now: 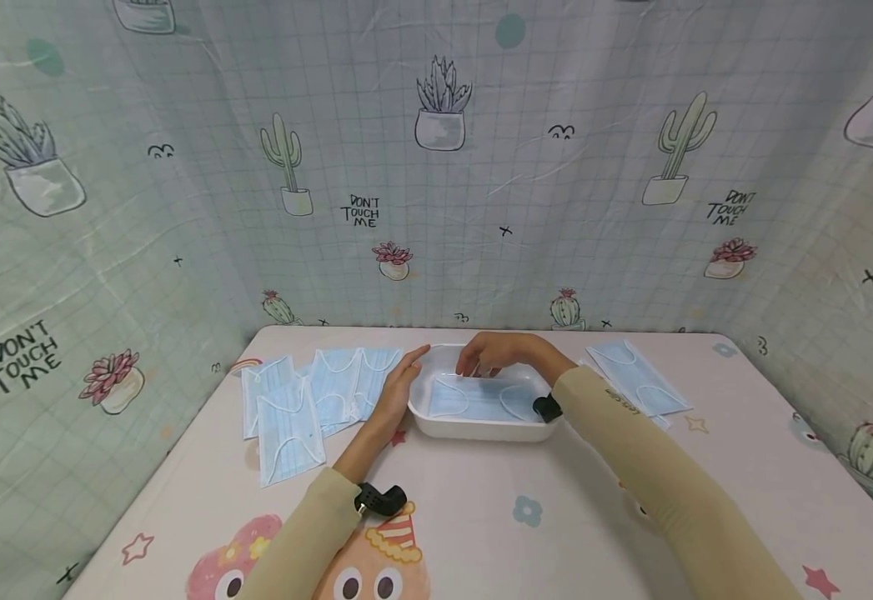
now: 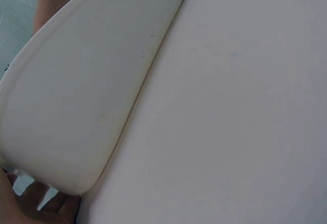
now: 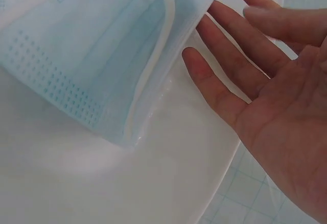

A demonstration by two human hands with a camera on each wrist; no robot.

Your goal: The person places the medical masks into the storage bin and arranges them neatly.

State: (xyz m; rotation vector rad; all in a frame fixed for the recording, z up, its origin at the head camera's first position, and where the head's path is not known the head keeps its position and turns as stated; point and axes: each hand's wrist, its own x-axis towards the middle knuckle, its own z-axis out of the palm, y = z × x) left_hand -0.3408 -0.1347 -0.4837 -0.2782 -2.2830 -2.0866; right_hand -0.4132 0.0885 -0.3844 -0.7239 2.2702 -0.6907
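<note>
A white plastic tray (image 1: 481,430) stands on the table with a light blue disposable face mask (image 1: 484,398) lying flat in it, ear loops on top. My left hand (image 1: 400,385) rests against the tray's left end, fingers stretched along the outer wall up to the rim. In the left wrist view, its fingers (image 2: 60,206) touch the tray's end below the rim. My right hand (image 1: 502,353) reaches over the tray's far side, fingers loosely bent and holding nothing. The right wrist view shows its fingertips (image 3: 203,24) right at the mask's edge, palm turned toward the mask.
Several blue face masks (image 1: 292,425) lie overlapping on the table left of the tray. More masks (image 1: 639,379) lie to the right, partly hidden by the right forearm. A patterned curtain (image 1: 436,208) hangs behind the table (image 1: 481,517), and each wrist wears a black camera band.
</note>
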